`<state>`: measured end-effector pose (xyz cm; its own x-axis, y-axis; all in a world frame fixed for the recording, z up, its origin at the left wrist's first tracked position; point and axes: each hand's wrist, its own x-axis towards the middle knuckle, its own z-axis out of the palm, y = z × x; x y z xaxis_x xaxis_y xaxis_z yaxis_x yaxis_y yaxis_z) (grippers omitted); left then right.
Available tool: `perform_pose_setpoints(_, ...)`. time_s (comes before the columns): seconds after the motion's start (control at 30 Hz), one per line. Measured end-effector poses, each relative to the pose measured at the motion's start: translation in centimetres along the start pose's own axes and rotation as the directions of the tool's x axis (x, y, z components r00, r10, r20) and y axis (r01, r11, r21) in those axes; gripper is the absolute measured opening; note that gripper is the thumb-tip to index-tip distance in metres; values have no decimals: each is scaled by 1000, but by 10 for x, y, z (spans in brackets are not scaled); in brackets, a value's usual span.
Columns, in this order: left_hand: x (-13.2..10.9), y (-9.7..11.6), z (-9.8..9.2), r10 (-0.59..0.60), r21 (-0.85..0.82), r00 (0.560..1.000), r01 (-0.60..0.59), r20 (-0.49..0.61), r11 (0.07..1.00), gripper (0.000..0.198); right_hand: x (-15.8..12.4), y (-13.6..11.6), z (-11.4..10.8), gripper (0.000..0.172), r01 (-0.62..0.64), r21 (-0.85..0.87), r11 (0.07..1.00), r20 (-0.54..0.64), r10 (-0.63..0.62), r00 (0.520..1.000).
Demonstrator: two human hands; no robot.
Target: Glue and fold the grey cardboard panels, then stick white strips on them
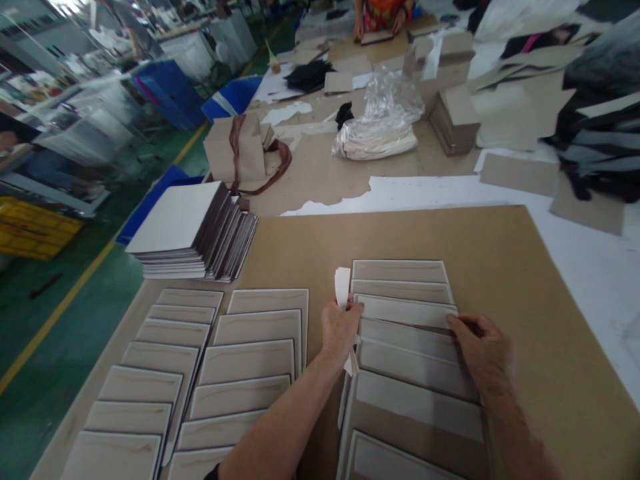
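Note:
My left hand (pixel 340 327) is closed around a small bundle of white strips (pixel 343 285), which stick up above the fingers; a lower end shows under the wrist. Its fingertips also touch the left end of a pale strip (pixel 403 311) lying across one of the overlapping grey-beige board panels (pixel 400 270). At that strip's right end, my right hand (pixel 483 350) pinches it between thumb and fingers. Closer to me in the same column, similar pale bands cross the panels, one on a wide panel (pixel 420 430). The palm side of both hands is hidden.
Two more columns of overlapping panels (pixel 247 363) lie to the left. Behind them stands a stack of boards (pixel 173 217). Further back are a plastic-wrapped bundle (pixel 377 123), a cardboard pile (pixel 455 120) and black pieces (pixel 600 147). Another person's hands (pixel 400 20) work at the far end.

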<state>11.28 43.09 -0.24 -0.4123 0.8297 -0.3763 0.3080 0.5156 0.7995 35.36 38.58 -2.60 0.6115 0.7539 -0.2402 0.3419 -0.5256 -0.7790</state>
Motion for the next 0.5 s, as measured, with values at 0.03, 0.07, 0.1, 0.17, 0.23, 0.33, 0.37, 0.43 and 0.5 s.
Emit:
perform_pose_setpoints(0.03, 0, 0, 0, 3, 12, 1000, -3, -1, 1000, 22, 0, 0, 1, 45, -2, -5, 1000, -2, 2, 1000)
perform_pose_setpoints(0.07, 0, 0, 1, 7, 24, 1000, -7, -3, 1000, 22, 1, 0, 1, 45, -3, -9, 1000, -4, 3, 1000)
perform_pose_setpoints(0.1, 1, 0, 1, 12, 36, 1000, -12, -6, 999, 22, 1, 1, 2, 45, -3, -11, 1000, -5, 3, 1000)
perform_pose_setpoints(0.17, 0, 1, 2, 23, 60, 1000, -22, -15, 998, 22, 2, 2, 3, 44, -1, -15, 1000, -7, 1, 1000)
perform_pose_setpoints(0.23, -1, 2, 3, 35, 84, 999, -33, -21, 996, 21, 3, 3, 4, 44, 1, -19, 1000, -7, -2, 1000)
perform_pose_setpoints(0.33, -3, 4, 4, 58, 113, 998, -55, -24, 992, 20, 3, 3, 4, 44, -1, -32, 999, -10, 0, 1000)
perform_pose_setpoints(0.37, -3, 4, 5, 65, 122, 998, -62, -24, 991, 20, 3, 3, 4, 43, -1, -37, 999, -10, 1, 1000)
perform_pose_setpoints(0.43, -4, 4, 6, 78, 141, 997, -73, -26, 987, 20, 2, 2, 4, 43, -2, -43, 999, -10, 1, 1000)
perform_pose_setpoints(0.5, -4, 4, 6, 87, 160, 996, -82, -27, 984, 19, 2, 1, 4, 44, -1, -44, 999, -12, 1, 1000)
